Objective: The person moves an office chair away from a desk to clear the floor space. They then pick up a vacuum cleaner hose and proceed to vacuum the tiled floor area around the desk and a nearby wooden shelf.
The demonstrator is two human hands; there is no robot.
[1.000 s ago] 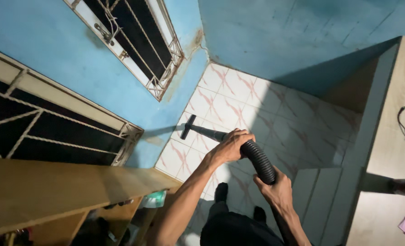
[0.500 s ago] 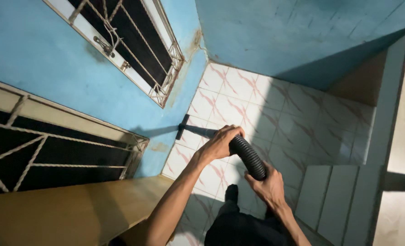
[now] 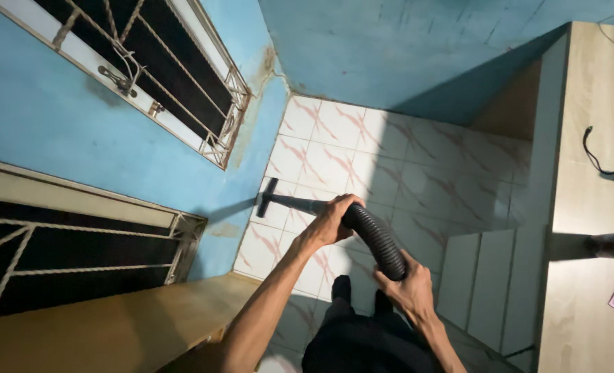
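Head view: left hand (image 3: 331, 222) and right hand (image 3: 409, 290) both grip vacuum hose (image 3: 376, 238)

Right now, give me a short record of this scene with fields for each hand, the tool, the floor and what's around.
left hand: wrapped around the vacuum wand where it joins the hose
right hand: gripping the ribbed black hose lower down
vacuum wand: dark, slanting down to a floor nozzle
nozzle position: on the tiled floor close to the blue wall
floor: white tiles with reddish veining
surroundings: barred window in the wall, wooden counter with a black cable
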